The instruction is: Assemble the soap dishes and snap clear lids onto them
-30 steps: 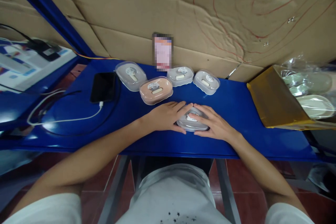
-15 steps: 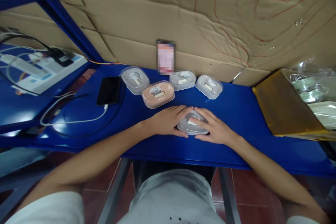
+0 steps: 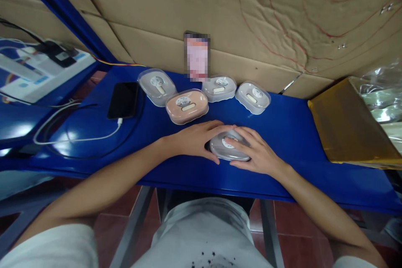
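Near the front of the blue table lies a grey oval plastic box point(image 3: 216, 146) with a clear lid and a round white sticker. My left hand point(image 3: 196, 139) curves round its left side, fingers along the back edge and thumb at the front. From the right, my right hand point(image 3: 259, 153) holds the same box, one finger lying across the lid by the sticker. Behind my hands sits a pink box point(image 3: 187, 114) of the same shape. Similar grey boxes stand at the back left point(image 3: 158, 94), the back middle point(image 3: 218, 96) and the back right point(image 3: 256, 106).
A black phone point(image 3: 123, 99) with a white cable lies at the left. Another phone point(image 3: 197, 56), its screen blurred, leans on the cardboard wall point(image 3: 150, 16). At the right, a cardboard carton point(image 3: 351, 125) holds clear-wrapped items. A white power strip point(image 3: 40, 73) lies far left.
The view has shifted slightly. My left thumb has eased away from the grey box, showing a small gap at its left end. My right hand keeps its hold.
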Motion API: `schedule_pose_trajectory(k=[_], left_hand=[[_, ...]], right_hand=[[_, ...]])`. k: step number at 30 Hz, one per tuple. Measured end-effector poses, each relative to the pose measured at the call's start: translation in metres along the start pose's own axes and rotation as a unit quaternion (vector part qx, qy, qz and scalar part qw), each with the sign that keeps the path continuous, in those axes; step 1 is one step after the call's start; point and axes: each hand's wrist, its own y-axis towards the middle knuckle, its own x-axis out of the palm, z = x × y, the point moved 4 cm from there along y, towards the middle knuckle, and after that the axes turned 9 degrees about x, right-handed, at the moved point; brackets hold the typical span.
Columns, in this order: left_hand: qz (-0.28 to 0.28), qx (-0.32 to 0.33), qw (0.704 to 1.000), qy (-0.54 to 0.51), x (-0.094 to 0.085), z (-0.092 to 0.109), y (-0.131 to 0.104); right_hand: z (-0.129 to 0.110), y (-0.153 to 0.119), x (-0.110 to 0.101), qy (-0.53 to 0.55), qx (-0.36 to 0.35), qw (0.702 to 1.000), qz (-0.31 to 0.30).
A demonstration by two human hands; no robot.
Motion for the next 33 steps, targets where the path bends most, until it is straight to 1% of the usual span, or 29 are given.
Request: schedule_pose_trajectory(k=[5, 8, 10, 12, 13, 14, 16, 17, 18, 19, 20, 22, 24, 26, 30, 33], left_hand=[[0.005, 0.013, 1.0, 0.002, 0.001, 0.0, 0.0], [0.004, 0.001, 1.0, 0.011, 0.002, 0.002, -0.002], [-0.006, -0.006, 1.0, 0.009, -0.001, 0.008, -0.003], [-0.011, 0.0, 1.0, 0.004, -0.012, 0.017, -0.004], [-0.003, 0.002, 1.0, 0.007, -0.021, 0.021, -0.004], [0.018, -0.002, 1.0, 0.018, -0.033, 0.024, -0.003], [0.086, -0.038, 0.992, 0.08, -0.061, 0.022, -0.002], [0.123, -0.07, 0.981, 0.131, -0.076, 0.018, 0.0], [0.15, -0.11, 0.964, 0.192, -0.09, 0.012, 0.001], [0.162, -0.154, 0.941, 0.255, -0.101, 0.004, 0.004], [0.158, -0.201, 0.917, 0.307, -0.11, -0.006, 0.006], [0.126, -0.276, 0.878, 0.369, -0.119, -0.025, 0.013], [0.099, -0.318, 0.857, 0.393, -0.121, -0.04, 0.021], [0.096, -0.332, 0.848, 0.401, -0.12, -0.049, 0.029], [0.112, -0.334, 0.848, 0.396, -0.117, -0.059, 0.041], [0.111, -0.342, 0.847, 0.392, -0.117, -0.066, 0.046]], right_hand=[[-0.002, 0.0, 0.002, 0.022, 0.009, 1.0, -0.001], [0.0, 0.0, 0.003, 0.051, 0.027, 0.998, -0.002], [0.001, 0.0, 0.003, 0.062, 0.033, 0.997, -0.009], [0.002, 0.001, 0.003, 0.064, 0.034, 0.997, -0.015], [0.002, 0.001, 0.002, 0.063, 0.034, 0.997, -0.017], [0.002, 0.002, 0.002, 0.061, 0.034, 0.997, -0.019], [0.002, 0.003, 0.002, 0.058, 0.037, 0.997, -0.022], [0.002, 0.003, 0.002, 0.057, 0.041, 0.997, -0.024], [0.002, 0.003, 0.002, 0.056, 0.046, 0.997, -0.025], [0.002, 0.003, 0.002, 0.056, 0.05, 0.997, -0.026], [0.002, 0.003, 0.003, 0.054, 0.053, 0.997, -0.028], [0.002, 0.003, 0.003, 0.052, 0.056, 0.997, -0.033], [0.002, 0.003, 0.003, 0.049, 0.057, 0.996, -0.038], [0.002, 0.003, 0.002, 0.048, 0.058, 0.996, -0.038], [0.001, 0.004, 0.001, 0.05, 0.054, 0.997, -0.036], [0.001, 0.005, 0.001, 0.051, 0.057, 0.996, -0.041]])
